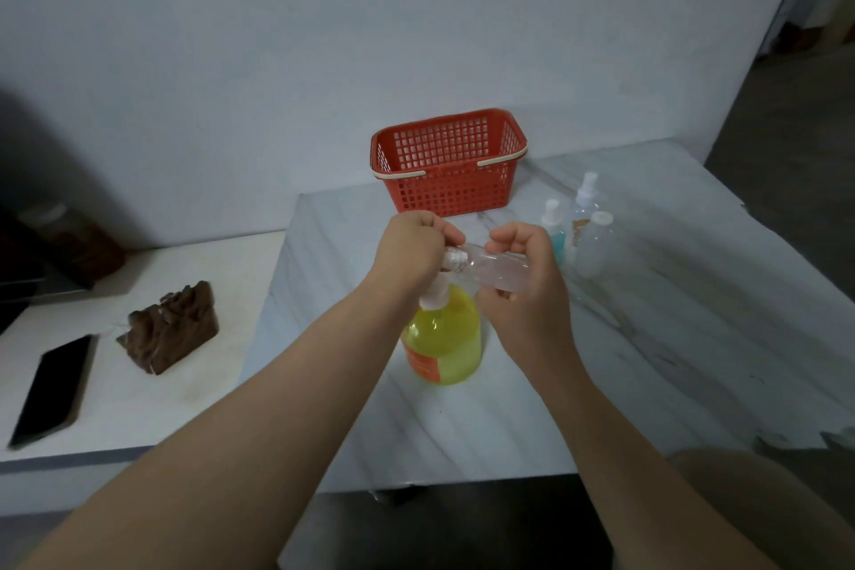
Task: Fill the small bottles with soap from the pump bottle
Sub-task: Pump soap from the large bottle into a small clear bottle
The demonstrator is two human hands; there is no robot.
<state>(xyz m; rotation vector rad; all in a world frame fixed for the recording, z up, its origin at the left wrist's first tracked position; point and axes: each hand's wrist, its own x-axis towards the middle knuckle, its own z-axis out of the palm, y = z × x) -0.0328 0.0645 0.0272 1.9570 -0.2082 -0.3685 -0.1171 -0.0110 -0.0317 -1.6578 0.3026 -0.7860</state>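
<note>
We hold a small clear bottle (492, 269) sideways just above the yellow pump bottle (444, 338) on the table (647, 361). Right hand (525, 296) fingers wrap its body and left hand (409, 250) fingers pinch its neck, probably working the cap. It looks empty, so filling is not started. Three other small bottles (597, 250) stand near, also unfilled with soap.

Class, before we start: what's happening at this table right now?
A person holds a small clear bottle sideways above the yellow pump bottle. The right hand grips its body; the left hand pinches its neck end. No yellow soap shows inside. Three more small bottles stand to the right, a red basket behind.
</note>
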